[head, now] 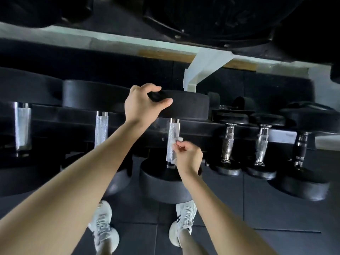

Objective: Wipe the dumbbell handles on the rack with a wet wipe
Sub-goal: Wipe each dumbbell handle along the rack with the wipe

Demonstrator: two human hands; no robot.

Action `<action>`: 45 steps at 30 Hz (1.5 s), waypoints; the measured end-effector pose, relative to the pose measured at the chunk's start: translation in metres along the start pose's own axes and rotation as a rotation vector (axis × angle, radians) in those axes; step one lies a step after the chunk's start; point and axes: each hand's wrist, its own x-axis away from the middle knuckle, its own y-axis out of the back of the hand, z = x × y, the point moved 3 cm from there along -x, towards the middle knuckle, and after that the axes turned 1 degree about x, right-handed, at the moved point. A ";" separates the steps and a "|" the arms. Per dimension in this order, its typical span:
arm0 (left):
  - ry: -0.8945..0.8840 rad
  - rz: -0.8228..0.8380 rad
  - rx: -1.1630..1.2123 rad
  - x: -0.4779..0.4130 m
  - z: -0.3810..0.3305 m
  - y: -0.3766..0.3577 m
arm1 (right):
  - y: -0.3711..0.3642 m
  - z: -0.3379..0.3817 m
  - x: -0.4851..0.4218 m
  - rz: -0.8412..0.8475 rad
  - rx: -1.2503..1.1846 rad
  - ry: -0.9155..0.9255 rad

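A row of black dumbbells lies on the rack [202,126], their knurled metal handles pointing toward me. My left hand [141,103] grips the edge of the far head [189,105] of the middle dumbbell. My right hand [187,155] pinches a small white wet wipe [177,140] against the right side of that dumbbell's handle [172,142]. Its near head [161,183] sits low in front of me. Other handles lie to the left [101,131] and to the right [228,142].
A white rack beam [110,41] crosses above, with a bracket [200,69] near the middle and larger black weights on the tier above. Three smaller dumbbells stand at the right. Dark rubber floor tiles and my two white shoes [103,229] are below.
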 end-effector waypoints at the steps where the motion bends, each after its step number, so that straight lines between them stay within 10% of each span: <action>1: 0.001 -0.003 -0.001 0.000 -0.001 0.001 | 0.001 -0.001 0.001 0.004 -0.004 -0.005; 12: -0.054 0.015 0.030 0.001 -0.003 0.005 | -0.013 0.002 0.014 -0.132 -0.046 -0.155; 21: -0.154 0.032 0.074 0.007 0.017 0.014 | -0.018 0.031 0.016 -0.062 0.021 0.075; 30: 0.081 0.076 0.290 0.079 0.078 -0.046 | 0.010 0.034 0.005 0.060 0.469 0.449; 38: 0.157 0.041 0.295 0.067 0.071 -0.075 | 0.003 -0.001 -0.014 0.071 0.065 0.141; 45: 0.549 0.012 0.563 0.079 0.095 -0.093 | 0.002 -0.003 -0.008 0.050 0.218 0.205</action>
